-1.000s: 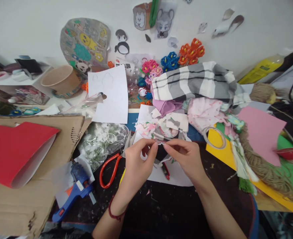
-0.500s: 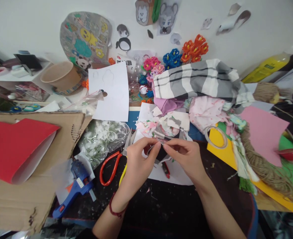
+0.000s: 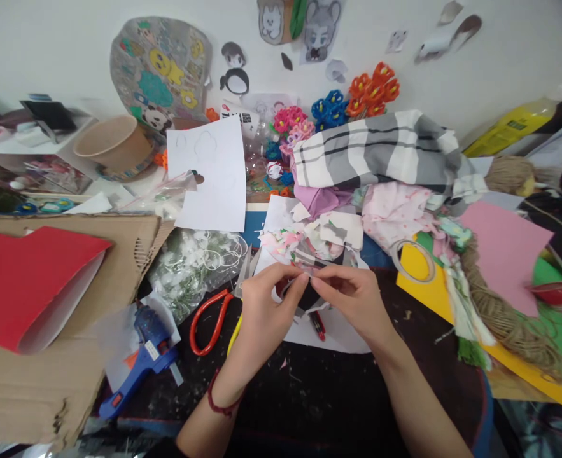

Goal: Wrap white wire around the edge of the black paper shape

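Observation:
My left hand (image 3: 271, 305) and my right hand (image 3: 350, 299) meet at the middle of the table, thumbs and index fingers pinched close together. What lies between the fingertips is too small to make out. Behind the fingers is a pile of cut fabric scraps (image 3: 328, 229) in white, pink and grey. White paper (image 3: 304, 336) lies under the hands, with a red and black pen (image 3: 317, 325) on it. Left of my left hand are scissors with red handles (image 3: 209, 324) and something yellow (image 3: 235, 335), partly hidden by the wrist.
A blue glue gun (image 3: 149, 359) and cardboard (image 3: 70, 381) with a red sheet (image 3: 32, 280) lie left. Bagged white flowers (image 3: 189, 267) sit nearer the middle. On the right are a tape roll (image 3: 413, 261), twine (image 3: 505, 318) and coloured sheets. Plaid cloth (image 3: 380, 149) lies behind.
Both hands keep nearly the same pinched pose at the same spot. The whole view has shifted very slightly.

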Demonstrator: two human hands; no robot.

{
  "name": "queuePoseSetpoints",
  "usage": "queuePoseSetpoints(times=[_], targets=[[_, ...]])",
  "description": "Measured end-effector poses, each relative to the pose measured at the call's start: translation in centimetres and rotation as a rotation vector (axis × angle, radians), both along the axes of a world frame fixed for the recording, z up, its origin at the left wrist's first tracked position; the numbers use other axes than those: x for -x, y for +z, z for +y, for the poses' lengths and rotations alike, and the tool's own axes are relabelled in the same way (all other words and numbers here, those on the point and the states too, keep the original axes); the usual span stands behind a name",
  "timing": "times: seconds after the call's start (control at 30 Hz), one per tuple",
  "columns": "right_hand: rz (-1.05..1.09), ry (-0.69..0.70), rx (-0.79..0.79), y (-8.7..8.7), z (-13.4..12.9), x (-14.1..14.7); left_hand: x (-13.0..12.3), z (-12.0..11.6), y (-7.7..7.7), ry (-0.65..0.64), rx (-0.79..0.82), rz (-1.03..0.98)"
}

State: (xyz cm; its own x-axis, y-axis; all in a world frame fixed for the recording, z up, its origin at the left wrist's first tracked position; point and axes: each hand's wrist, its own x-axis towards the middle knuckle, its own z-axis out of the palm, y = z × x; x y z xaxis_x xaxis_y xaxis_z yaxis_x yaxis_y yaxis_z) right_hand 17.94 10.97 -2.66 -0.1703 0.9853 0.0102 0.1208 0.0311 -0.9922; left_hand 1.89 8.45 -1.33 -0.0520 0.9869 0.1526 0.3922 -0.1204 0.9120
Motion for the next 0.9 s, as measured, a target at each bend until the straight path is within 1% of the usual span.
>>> queuePoseSetpoints(times=[0.17,0.37,0.6,0.73,0.9], targets=[[0.028,-0.007,-0.010,-0.12,-0.03,0.05,0.07,-0.04,-0.10,-0.010,0.021,-0.011],[0.028,-0.032,-0.021,-0.20,-0.12,0.00,0.00,0.13,-0.42,-0.027,0.084,-0.092],[0.045,-0.059,-0.028,-0.23,-0.15,-0.19,0.32,0.20,-0.19,-0.009,0.060,-0.107],[0.029,-0.066,-0.042,-0.26,-0.21,-0.30,0.54,0.18,-0.27,-0.005,0.083,-0.095],[0.021,-0.075,-0.047,-0.49,-0.27,-0.52,0.67,0.17,-0.40,-0.022,0.103,-0.149]])
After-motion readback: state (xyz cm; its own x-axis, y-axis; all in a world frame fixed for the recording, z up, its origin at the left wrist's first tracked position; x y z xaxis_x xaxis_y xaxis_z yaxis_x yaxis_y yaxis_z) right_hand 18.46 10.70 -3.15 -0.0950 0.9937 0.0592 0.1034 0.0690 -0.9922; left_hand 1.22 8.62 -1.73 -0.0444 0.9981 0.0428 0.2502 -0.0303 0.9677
